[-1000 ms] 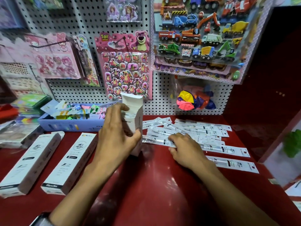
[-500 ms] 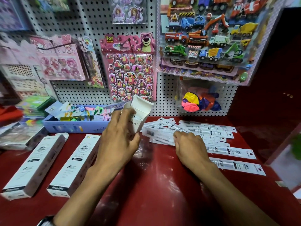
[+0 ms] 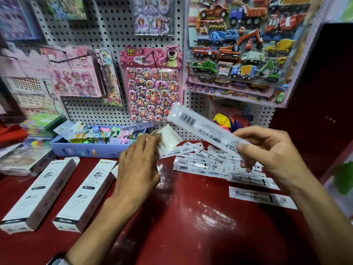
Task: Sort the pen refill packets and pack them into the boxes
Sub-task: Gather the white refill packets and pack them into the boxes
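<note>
Landmark = held box; all places rel. to it. Far left of it, two closed white boxes (image 3: pixel 40 192) lie flat on the red surface (image 3: pixel 191 217), side by side, long axes running near-to-far w/ a slight rightward lean; behind them a blue tray (image 3: pixel 91 149) of coloured bits, then the pegboard (image 3: pixel 107 44) w/ sticker sheets.

Left hand (image 3: pixel 137 169): grip curled round the held box (image 3: pixel 166 139); box tilted, long axis slanting up and to the right, open top end w/ flap pointing at the pegboard; lower part hidden by the hand. 1 s ago it stood upright on the surface; now tipped over toward the right.

Right of the box: right hand (image 3: pixel 267 150), grip pinched on one refill packet (image 3: pixel 206 129); packet off the surface, long axis diagonal, barcode end up-left just above the box mouth, other end in the fingers; blurred. Earlier this hand lay flat on the pile; since raised w/ the packet.

Below and right of the box, loose packets (image 3: pixel 208 163) spread on the surface, mostly lying left-to-right, overlapping; the right hand covers part of them; a single packet (image 3: pixel 263 198) lies apart, nearest the camera; balloon bag (image 3: pixel 233 121) behind, partly hidden by the raised packet.
</note>
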